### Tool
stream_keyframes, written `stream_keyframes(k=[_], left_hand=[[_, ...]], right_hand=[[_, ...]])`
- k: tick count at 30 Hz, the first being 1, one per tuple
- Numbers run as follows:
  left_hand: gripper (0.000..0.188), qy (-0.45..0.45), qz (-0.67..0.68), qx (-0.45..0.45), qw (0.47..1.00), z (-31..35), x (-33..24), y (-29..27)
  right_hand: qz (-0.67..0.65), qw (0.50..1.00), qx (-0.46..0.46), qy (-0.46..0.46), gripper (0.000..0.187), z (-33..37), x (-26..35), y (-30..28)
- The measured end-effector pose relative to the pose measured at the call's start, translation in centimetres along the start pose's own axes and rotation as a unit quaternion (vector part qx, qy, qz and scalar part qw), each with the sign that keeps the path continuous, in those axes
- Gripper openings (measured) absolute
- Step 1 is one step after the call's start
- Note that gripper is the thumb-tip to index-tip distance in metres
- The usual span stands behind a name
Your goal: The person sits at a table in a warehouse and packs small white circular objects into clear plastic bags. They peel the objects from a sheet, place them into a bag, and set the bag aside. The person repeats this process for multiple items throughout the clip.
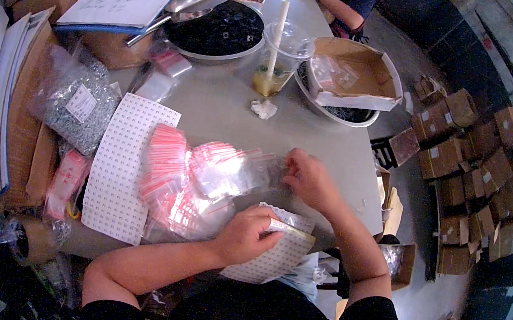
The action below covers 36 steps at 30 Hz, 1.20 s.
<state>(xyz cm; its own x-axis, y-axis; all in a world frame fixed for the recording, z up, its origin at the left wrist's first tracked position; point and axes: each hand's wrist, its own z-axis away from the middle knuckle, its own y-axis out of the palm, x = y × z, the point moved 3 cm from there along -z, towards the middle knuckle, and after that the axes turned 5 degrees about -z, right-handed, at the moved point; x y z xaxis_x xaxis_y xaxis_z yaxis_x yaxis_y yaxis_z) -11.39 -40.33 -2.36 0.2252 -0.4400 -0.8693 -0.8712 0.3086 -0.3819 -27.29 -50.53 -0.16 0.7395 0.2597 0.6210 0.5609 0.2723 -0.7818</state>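
Observation:
My left hand (248,236) is closed on a white sheet of small printed labels (259,265), whose upper edge curls over beside the fingers. My right hand (309,179) is over the table to the right, fingers bent together beside the end of the clear bags; whatever is between its fingertips is hidden. A fanned heap of small clear zip bags with red-striped tops (190,172) covers the table left of that hand. Flat to the left of the heap lies a second label sheet (128,169).
A bag of small metal parts (83,100), a tape roll (34,239) and cartons crowd the left. Farther back are a basin of black pieces (218,30), a drink cup (270,77) and an open carton (359,75). Across the table, another person's arm (333,3) rests.

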Motion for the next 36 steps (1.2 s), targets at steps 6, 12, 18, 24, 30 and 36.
stream_keyframes(k=[6, 12, 18, 24, 30, 36], left_hand=[[0.014, -0.003, -0.004, -0.004, 1.000, -0.1, -0.3, 0.1], [0.014, -0.006, -0.007, -0.002, 1.000, -0.1, -0.3, -0.1], [0.015, 0.003, -0.009, -0.002, 1.000, 0.1, 0.1, 0.1], [0.015, 0.012, -0.001, -0.011, 1.000, -0.1, 0.1, 0.4], [0.016, 0.023, 0.014, -0.021, 0.999, -0.1, 0.0, 0.2], [0.016, 0.013, 0.012, -0.008, 1.000, -0.1, -0.2, 0.1]], right_hand=[[0.064, 0.991, 0.008, -0.116, 0.018, -0.7, 0.9, 0.2], [0.071, 0.995, 0.000, -0.072, 0.025, -1.9, 1.3, 1.6], [0.004, 0.998, -0.046, 0.032, 0.041, -1.6, -2.6, -1.6], [0.090, 0.989, -0.063, 0.096, 0.057, 1.7, -5.6, -3.9], [0.088, 0.994, -0.067, 0.025, 0.057, 0.6, -3.6, -2.3], [0.111, 0.993, -0.021, -0.019, 0.043, -0.6, -3.5, -1.5]])
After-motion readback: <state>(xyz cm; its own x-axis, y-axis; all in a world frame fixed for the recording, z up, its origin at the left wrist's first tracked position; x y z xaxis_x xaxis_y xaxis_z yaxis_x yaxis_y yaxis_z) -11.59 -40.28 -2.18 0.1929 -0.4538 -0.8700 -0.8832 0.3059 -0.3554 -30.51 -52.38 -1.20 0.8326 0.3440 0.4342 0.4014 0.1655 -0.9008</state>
